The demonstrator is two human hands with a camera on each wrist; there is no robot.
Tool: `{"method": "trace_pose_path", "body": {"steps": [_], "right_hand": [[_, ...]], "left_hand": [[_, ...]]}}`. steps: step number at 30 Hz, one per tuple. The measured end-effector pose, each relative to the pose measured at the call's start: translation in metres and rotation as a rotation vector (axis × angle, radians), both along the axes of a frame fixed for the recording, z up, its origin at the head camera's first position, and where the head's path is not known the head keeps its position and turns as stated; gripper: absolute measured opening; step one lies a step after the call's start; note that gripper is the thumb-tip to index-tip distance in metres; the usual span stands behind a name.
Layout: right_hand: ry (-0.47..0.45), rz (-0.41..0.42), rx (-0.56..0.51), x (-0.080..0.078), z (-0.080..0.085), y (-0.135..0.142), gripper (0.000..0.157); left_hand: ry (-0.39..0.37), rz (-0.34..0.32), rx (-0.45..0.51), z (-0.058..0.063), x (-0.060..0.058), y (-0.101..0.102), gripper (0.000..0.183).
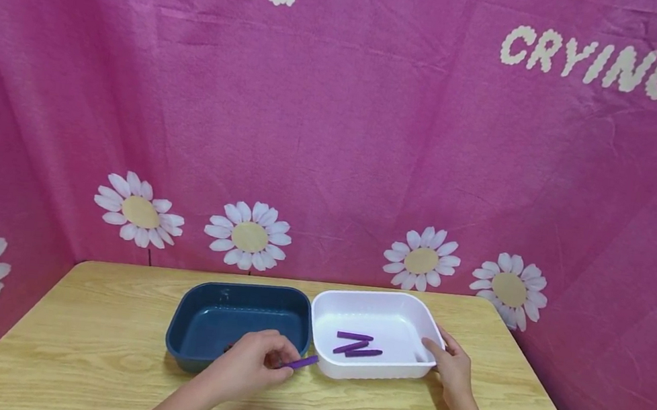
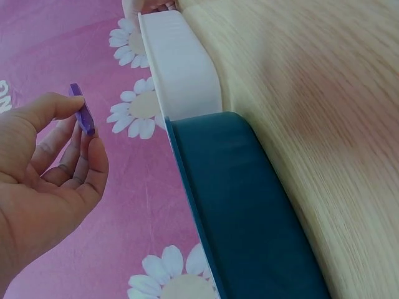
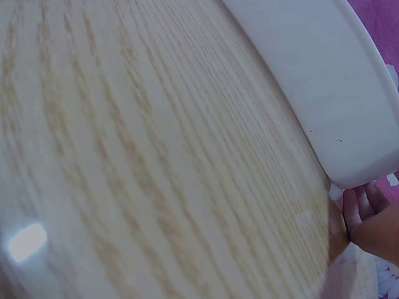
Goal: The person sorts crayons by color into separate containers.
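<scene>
A purple crayon (image 1: 303, 362) is pinched between the thumb and fingertips of my left hand (image 1: 256, 362), raised above the near right corner of a dark blue plastic bin (image 1: 181, 344). The crayon (image 2: 83, 112) also shows in the left wrist view, held by the left hand (image 2: 50, 174). Beside the blue bin stands a white plastic bin (image 1: 370, 372) with 3 purple crayons (image 1: 357, 348) lying on its floor. My right hand (image 1: 451, 366) grips the white bin's right wall, thumb over the rim and fingers outside. Part of the blue bin's inside is hidden behind my left hand; something small and dark peeks out there.
Both bins stand side by side on a light wood table (image 1: 100, 341), towards its back edge. A pink cloth (image 1: 337, 131) with daisies and white lettering hangs behind the table and along both sides.
</scene>
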State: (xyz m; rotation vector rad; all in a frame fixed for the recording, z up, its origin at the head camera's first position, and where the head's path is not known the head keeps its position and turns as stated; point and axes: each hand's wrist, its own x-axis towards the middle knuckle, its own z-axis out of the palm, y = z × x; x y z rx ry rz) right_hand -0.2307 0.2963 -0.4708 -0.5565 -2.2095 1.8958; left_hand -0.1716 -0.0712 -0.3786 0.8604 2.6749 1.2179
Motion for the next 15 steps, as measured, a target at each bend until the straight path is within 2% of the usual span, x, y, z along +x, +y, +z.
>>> {"method": "trace_pose_path", "body": {"steps": [15], "right_hand": [[-0.001, -0.009, 0.020, 0.000, -0.001, 0.001, 0.061]], "left_hand": [[0.010, 0.000, 0.036, -0.002, -0.012, 0.010, 0.010]]}}
